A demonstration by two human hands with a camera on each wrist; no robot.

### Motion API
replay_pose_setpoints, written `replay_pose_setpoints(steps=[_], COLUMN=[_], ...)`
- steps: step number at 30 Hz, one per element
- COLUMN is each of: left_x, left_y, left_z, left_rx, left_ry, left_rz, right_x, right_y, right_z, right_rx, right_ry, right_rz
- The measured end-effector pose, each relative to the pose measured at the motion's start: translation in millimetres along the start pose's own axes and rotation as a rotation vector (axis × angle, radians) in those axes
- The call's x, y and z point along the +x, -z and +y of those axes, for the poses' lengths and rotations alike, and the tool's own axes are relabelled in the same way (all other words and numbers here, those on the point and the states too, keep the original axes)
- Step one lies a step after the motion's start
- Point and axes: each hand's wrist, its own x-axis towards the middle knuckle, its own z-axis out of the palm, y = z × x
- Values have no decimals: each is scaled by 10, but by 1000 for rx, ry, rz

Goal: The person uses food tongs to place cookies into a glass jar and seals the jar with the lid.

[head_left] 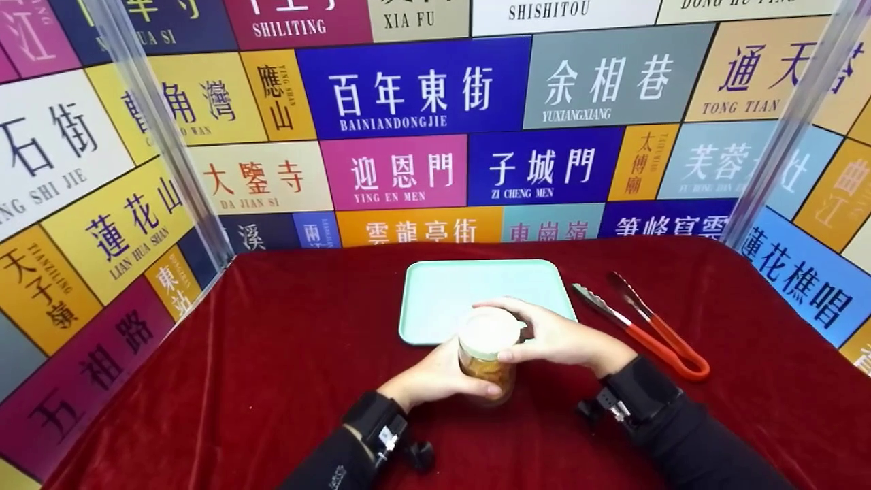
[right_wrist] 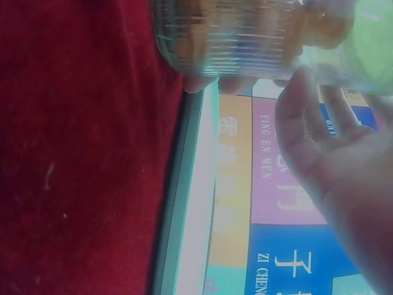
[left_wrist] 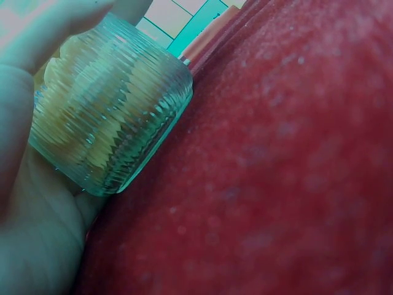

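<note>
A ribbed glass jar (head_left: pixel 484 371) with a pale green-white lid (head_left: pixel 487 331) stands over the red cloth, at the front of the tray. Yellow-brown pieces show through its wall in both wrist views. My left hand (head_left: pixel 435 373) grips the jar's body from the left, its thumb across the near side. From the right, my right hand (head_left: pixel 554 337) holds the lid, with fingers around the far rim and the thumb at the near edge. In the right wrist view the lid (right_wrist: pixel 373 43) is on the jar (right_wrist: pixel 239 37).
A mint-green tray (head_left: pixel 435 292) lies behind the hands. To its right are metal tongs (head_left: pixel 670 346) with red-orange handles, spread apart. Red cloth (head_left: pixel 272 354) covers the table. A wall of coloured name panels (head_left: pixel 415 88) and clear upright posts (head_left: pixel 782 129) stand behind.
</note>
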Motion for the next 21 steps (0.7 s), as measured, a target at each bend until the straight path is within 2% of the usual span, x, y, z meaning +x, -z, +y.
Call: replay_pose_setpoints(steps=[12, 16, 21], left_x=[8, 19, 20], left_y=[-7, -3, 0], left_z=[-3, -13, -20], left_rx=[7, -1, -12], left_ry=[4, -9, 0], left_rz=[16, 6, -4], right_x=[14, 25, 33], right_y=[-28, -67, -135], right_z=[-16, -33, -63], right_rx=[-72, -105, -197], right_ry=[-1, 1, -33], right_rz=[52, 108, 204])
